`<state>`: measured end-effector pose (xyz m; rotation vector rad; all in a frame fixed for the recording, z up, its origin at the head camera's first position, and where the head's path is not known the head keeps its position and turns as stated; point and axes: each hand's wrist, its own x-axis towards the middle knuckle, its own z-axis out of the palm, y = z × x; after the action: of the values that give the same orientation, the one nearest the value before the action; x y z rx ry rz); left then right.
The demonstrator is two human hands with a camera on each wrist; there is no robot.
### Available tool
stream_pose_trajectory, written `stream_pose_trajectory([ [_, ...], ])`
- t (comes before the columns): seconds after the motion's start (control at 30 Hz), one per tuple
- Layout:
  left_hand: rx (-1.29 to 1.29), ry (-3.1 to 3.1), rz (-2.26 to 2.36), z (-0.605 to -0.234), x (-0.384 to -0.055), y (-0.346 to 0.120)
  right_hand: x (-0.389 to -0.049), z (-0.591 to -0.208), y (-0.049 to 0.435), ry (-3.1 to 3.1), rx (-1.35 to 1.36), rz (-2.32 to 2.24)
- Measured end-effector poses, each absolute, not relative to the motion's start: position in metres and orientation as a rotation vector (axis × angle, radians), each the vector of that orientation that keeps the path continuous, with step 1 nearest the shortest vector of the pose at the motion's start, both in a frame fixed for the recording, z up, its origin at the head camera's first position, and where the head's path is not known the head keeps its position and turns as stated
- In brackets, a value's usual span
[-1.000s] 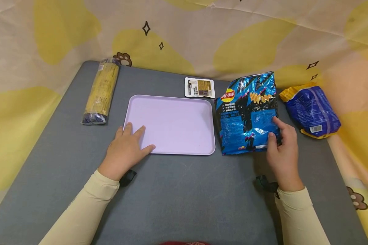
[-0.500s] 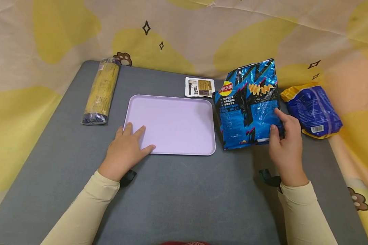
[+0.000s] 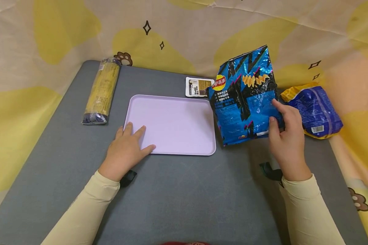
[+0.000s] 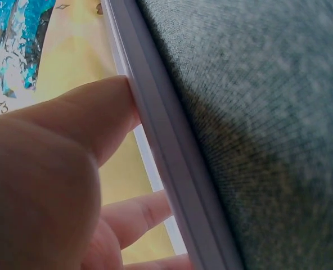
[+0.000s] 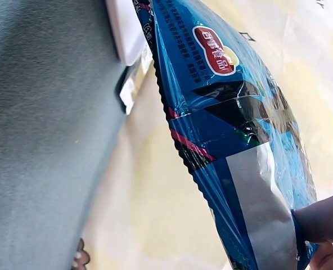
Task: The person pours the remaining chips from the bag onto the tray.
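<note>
A blue and black bag of chips [image 3: 248, 102] is pinched at its lower right side by my right hand [image 3: 289, 139], thumb on the front face. In the right wrist view the bag [image 5: 239, 135] hangs above the table, its crimped bottom edge apart from the surface. My left hand [image 3: 124, 149] rests with spread fingers on the lower left corner of a lilac tray [image 3: 174, 126]. Thumb and fingers touch the tray's rim [image 4: 172, 152] in the left wrist view. The bag's left edge stands just beside the tray's right end.
A long pack of yellow noodles [image 3: 101, 92] lies left of the tray. Behind the tray sits a small white-edged packet [image 3: 196, 87], partly covered by the chip bag. A blue and yellow bag [image 3: 314, 110] lies at the right edge of the grey table [image 3: 184, 200]. Patterned cloth [image 3: 184, 34] hangs behind.
My right hand has raised the chip bag off the table, moving it up and then slightly left toward the tray. The left hand has stayed on the tray.
</note>
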<state>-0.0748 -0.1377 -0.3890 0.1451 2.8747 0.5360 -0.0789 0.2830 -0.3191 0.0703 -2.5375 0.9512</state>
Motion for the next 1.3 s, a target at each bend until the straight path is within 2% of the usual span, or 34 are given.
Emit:
stream_pose_trajectory([
  [0.9, 0.170, 2.912, 0.533, -0.389, -0.075, -0.141, -0.092, -0.295, 0.256, -2.523, 0.255, 0.888],
  [1.3, 0.158, 2.904, 0.524, -0.388, -0.074, -0.140, -0.105, -0.278, 0.242, -2.540, 0.440, 0.769],
])
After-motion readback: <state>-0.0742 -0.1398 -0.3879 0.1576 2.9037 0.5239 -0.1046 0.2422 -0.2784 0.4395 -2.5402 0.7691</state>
